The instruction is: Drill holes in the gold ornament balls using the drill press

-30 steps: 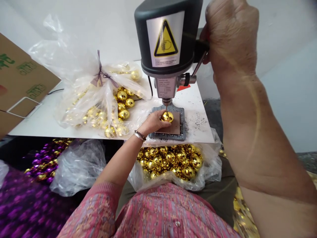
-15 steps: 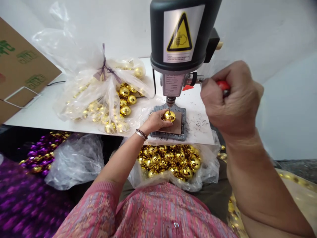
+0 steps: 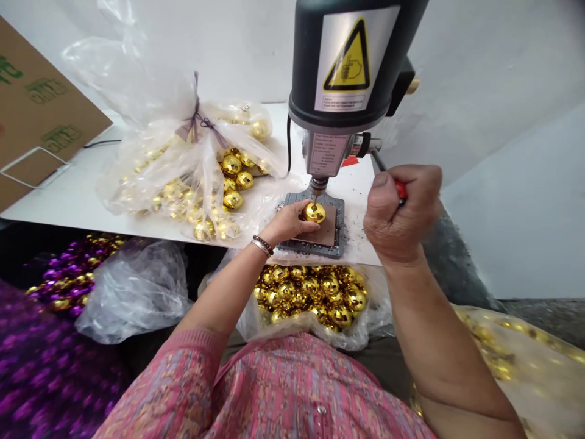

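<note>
My left hand [image 3: 287,223] is curled over a mirrored gold faceted ball [image 3: 314,213], pressing it onto a brown pad [image 3: 327,227]. The pad lies on the grey iron base [image 3: 311,244] of a bench drill press [image 3: 347,67]. The thin drill bit [image 3: 315,200] comes down onto the top of the ball, and its point looks to be touching. My right hand [image 3: 400,213] is closed around the red-tipped feed lever [image 3: 401,190] at the right side of the drill head.
A white tabletop [image 3: 91,201] holds a tied plastic bag of gold balls [image 3: 201,177], with dark drill swarf around the base. More gold balls fill an open bag [image 3: 311,299] on my lap. A purple garland [image 3: 73,274] and a cardboard sheet [image 3: 41,103] lie left.
My right hand has come down and toward me with the lever, from high beside the drill head. The gold ball stays under the bit in my left hand.
</note>
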A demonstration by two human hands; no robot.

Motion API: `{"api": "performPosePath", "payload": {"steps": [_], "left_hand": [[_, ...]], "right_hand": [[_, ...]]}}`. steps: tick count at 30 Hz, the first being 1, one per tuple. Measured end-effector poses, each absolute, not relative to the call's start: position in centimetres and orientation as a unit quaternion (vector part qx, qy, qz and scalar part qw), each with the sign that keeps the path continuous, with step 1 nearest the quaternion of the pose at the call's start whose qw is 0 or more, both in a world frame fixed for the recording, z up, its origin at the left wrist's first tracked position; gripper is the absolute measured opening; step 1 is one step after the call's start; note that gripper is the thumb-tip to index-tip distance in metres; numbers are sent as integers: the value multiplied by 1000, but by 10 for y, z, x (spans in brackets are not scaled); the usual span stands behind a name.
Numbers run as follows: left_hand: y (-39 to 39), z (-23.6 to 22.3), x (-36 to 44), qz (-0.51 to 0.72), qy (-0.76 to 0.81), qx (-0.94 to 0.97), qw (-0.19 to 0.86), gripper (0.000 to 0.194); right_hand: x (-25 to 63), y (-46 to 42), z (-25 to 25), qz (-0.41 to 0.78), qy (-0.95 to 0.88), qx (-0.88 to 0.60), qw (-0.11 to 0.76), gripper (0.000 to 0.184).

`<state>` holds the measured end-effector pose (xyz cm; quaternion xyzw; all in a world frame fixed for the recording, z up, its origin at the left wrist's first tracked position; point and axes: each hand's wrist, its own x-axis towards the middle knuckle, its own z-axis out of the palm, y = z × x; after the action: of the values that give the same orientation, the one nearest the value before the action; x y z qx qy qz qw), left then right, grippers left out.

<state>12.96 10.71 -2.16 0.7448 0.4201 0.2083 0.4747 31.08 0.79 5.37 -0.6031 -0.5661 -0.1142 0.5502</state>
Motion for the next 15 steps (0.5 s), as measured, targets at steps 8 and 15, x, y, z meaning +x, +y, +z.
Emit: {"api": "performPosePath", "payload": {"steps": [8, 15], "left_hand": [[107, -24, 131, 201, 432, 741, 473, 65], [103, -21, 132, 209, 440, 747, 453, 59]], "right_hand": [[312, 22, 32, -219, -560, -483, 637, 22], [307, 23, 25, -220, -574, -443, 652, 23]]}}
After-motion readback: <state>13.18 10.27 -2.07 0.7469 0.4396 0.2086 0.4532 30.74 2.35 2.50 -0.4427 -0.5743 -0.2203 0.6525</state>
